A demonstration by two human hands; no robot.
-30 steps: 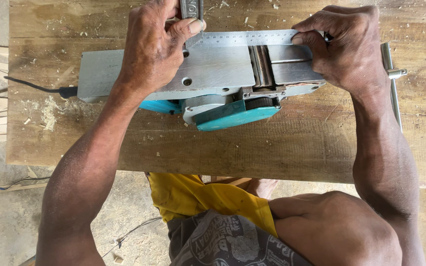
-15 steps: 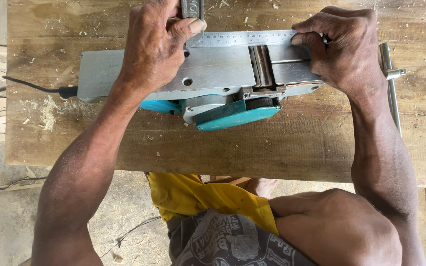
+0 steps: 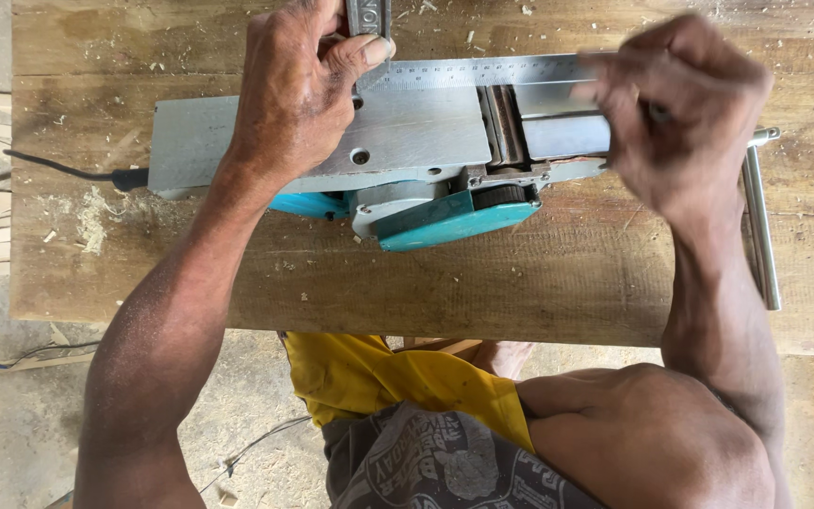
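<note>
An electric planer lies upside down on a wooden workbench, grey sole plate up and teal body toward me. A steel ruler runs along the sole's far edge. My left hand rests on the sole and pinches the ruler's metal stock between thumb and fingers. My right hand is blurred over the planer's right end, fingers curled. Whether it grips anything is unclear.
A metal rod tool lies on the bench just right of my right wrist. The planer's black cord trails off the left side. Wood shavings are scattered at the left. My knee and yellow cloth sit below the bench edge.
My right hand, which was still and wrapped over the planer's right end, is now moving and blurred. My left hand, the ruler and the planer have stayed put.
</note>
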